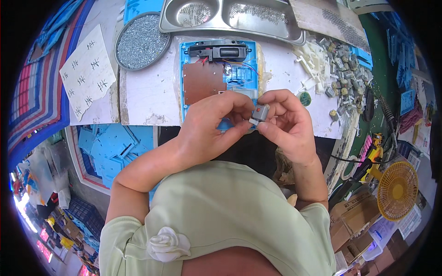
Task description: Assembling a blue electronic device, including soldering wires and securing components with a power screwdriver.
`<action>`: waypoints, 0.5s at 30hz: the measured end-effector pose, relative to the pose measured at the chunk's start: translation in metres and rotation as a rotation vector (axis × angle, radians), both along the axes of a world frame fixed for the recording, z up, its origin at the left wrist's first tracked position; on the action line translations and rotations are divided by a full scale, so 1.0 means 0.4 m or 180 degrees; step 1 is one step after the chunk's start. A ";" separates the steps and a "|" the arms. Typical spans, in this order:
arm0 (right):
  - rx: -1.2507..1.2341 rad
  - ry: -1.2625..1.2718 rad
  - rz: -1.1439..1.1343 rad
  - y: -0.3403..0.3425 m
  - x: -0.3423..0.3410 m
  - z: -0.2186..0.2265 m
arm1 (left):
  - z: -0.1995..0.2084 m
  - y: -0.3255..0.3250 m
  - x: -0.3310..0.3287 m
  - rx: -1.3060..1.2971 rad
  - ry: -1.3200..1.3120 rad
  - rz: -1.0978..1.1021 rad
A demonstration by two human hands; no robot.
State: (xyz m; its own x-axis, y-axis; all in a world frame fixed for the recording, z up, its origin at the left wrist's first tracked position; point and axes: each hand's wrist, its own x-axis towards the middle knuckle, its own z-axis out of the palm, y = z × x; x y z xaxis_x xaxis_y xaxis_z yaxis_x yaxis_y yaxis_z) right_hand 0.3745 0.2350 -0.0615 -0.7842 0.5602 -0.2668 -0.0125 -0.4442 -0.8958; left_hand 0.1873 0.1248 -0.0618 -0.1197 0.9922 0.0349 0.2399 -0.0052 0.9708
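Observation:
Both hands meet over the near edge of a light-blue plastic housing (pixel 182 60). My right hand (pixel 294 126) pinches a small grey block-shaped part (pixel 261 112) with a red spot on it. At the part's lower left end a small white piece (pixel 253 122) shows. My left hand (pixel 207 120) is closed, its thumb and fingertips pressed together beside that white piece; what they grip is partly hidden. Inside the housing lie a brown board (pixel 202 83), a black module (pixel 225 52) across the far end, and thin coloured wires.
A round tray of screws (pixel 118 55) stands at the far left beside a marked paper sheet (pixel 87 69). A metal compartment tray (pixel 163 20) holds small metal parts. White plastic pieces (pixel 313 69) and grey blocks (pixel 345 76) are heaped right. Blue panels (pixel 110 149) fill a box below left.

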 end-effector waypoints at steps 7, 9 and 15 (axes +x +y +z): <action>0.2759 -0.0492 0.0038 -0.008 0.008 -0.001 | -0.011 -0.005 0.003 0.0389 0.0117 0.0090; 0.2739 -0.0561 -0.0206 -0.017 -0.010 0.012 | -0.020 -0.006 -0.012 0.0670 0.0473 0.0045; 0.3957 -0.0088 0.0128 0.031 -0.027 0.040 | -0.025 0.001 -0.013 0.1423 0.0826 0.0269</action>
State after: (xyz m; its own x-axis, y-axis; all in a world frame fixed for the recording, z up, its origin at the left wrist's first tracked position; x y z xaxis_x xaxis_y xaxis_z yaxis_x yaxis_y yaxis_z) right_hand 0.3636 0.2473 -0.0454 -0.8092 0.4205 0.4103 0.0070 0.7052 -0.7089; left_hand 0.1819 0.1253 -0.0716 -0.1297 0.8608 0.4921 0.4898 -0.3759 0.7867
